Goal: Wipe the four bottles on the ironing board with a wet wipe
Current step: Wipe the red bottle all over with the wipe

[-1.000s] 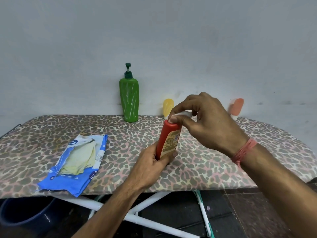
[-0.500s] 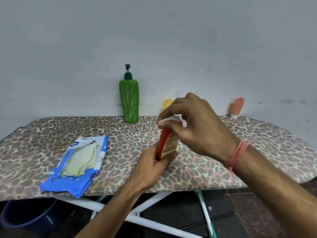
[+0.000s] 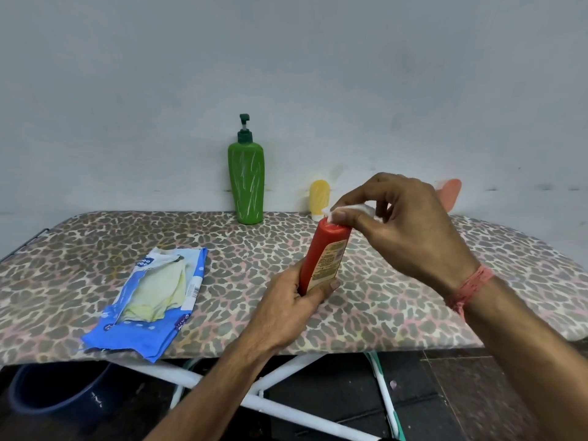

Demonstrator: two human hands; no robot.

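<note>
- Red bottle (image 3: 324, 256) stands tilted on the ironing board (image 3: 397, 313); the left hand (image 3: 286, 308) grips its base with curled fingers.
- Right hand (image 3: 404, 224) pinches a white wet wipe (image 3: 346, 211) against the bottle's top: the wiping step, by my reading.
- Next would likely be working down the sides, turning the bottle.
- Green pump bottle (image 3: 246, 183), yellow bottle (image 3: 319, 198) and a partly hidden orange bottle (image 3: 451, 192) wait by the wall.
- Blue wipes packet (image 3: 152, 300) lies well left; nothing blocks.

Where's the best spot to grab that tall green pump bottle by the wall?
Likely the green pump bottle is best gripped around its narrower lower body, coming from the front. It stands upright against the wall, so the back is blocked, and the thin pump head looks a poor hold.
</note>
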